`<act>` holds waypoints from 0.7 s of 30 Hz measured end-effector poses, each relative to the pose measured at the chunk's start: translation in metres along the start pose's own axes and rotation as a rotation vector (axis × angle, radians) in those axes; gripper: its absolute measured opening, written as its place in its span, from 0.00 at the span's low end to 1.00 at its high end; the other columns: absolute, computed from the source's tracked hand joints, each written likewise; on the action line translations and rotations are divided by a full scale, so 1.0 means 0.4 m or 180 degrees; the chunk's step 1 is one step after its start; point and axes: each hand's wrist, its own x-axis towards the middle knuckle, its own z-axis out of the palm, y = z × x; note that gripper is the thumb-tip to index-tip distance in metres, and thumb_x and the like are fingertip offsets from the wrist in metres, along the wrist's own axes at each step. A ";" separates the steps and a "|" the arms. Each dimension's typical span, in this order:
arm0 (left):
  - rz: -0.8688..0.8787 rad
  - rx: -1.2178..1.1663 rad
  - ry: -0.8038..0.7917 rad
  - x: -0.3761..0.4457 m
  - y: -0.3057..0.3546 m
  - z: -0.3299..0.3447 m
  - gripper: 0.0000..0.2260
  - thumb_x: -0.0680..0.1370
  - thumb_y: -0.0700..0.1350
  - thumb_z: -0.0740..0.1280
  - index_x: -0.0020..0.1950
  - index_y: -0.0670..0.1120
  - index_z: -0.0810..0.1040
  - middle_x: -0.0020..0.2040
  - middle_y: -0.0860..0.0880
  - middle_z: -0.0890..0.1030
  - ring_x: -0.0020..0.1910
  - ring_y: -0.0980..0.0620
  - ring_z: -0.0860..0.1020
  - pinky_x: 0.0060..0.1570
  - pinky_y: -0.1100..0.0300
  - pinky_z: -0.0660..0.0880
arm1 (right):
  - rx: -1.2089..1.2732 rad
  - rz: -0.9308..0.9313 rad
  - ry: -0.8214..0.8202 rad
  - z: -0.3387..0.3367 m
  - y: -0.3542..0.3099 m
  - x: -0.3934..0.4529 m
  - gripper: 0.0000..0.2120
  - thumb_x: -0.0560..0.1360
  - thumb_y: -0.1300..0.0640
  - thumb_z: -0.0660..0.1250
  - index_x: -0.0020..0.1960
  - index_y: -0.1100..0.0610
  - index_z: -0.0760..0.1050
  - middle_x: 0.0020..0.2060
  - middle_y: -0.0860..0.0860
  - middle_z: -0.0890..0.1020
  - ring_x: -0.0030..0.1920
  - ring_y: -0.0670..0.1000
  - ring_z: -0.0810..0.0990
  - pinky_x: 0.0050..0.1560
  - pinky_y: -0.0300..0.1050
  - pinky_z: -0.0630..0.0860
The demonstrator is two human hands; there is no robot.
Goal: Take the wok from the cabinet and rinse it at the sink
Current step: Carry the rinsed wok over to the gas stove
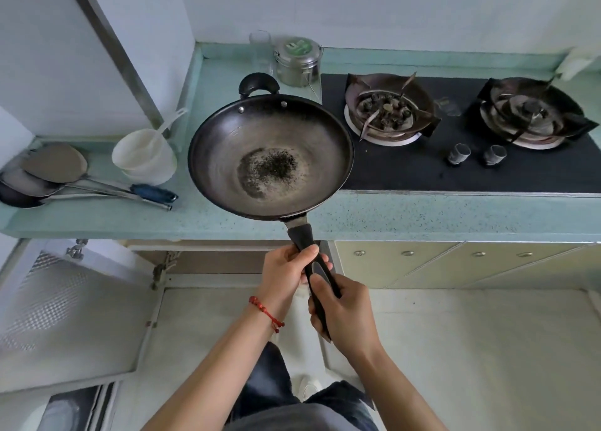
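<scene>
Right hand (pixel 343 313), lower centre: clenched on wok (pixel 270 157) handle. Left hand (pixel 286 273), just above: same grasp. Wok held mid-frame over countertop (pixel 422 216), dark specks inside.

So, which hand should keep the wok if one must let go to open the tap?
Probably the left hand: it grips the handle nearer the wok, so it balances better. The right hand holds the end.

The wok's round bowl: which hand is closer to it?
Left. The left hand grips the long handle nearer the wok bowl; the right hand holds the handle's far end, behind the left.
</scene>
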 end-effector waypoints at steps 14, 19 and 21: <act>-0.0321 0.0278 -0.0309 0.263 0.093 -0.079 0.09 0.75 0.37 0.64 0.37 0.35 0.78 0.32 0.42 0.81 0.33 0.47 0.81 0.36 0.57 0.78 | 0.0205 0.0276 0.0376 0.111 -0.050 0.233 0.15 0.76 0.59 0.61 0.31 0.58 0.70 0.24 0.57 0.72 0.21 0.51 0.67 0.22 0.38 0.64; -0.0304 0.0290 -0.0312 0.308 0.105 -0.082 0.09 0.75 0.36 0.63 0.38 0.33 0.78 0.31 0.42 0.80 0.30 0.48 0.80 0.35 0.58 0.78 | 0.0187 0.0285 0.0415 0.121 -0.050 0.279 0.15 0.77 0.60 0.61 0.31 0.58 0.69 0.25 0.58 0.72 0.21 0.52 0.68 0.22 0.38 0.64; -0.0299 0.0292 -0.0302 0.324 0.109 -0.084 0.08 0.75 0.36 0.63 0.37 0.34 0.77 0.30 0.43 0.80 0.30 0.48 0.80 0.35 0.58 0.78 | 0.0119 0.0286 0.0414 0.122 -0.050 0.296 0.15 0.77 0.59 0.61 0.31 0.58 0.69 0.24 0.58 0.73 0.22 0.53 0.68 0.22 0.39 0.64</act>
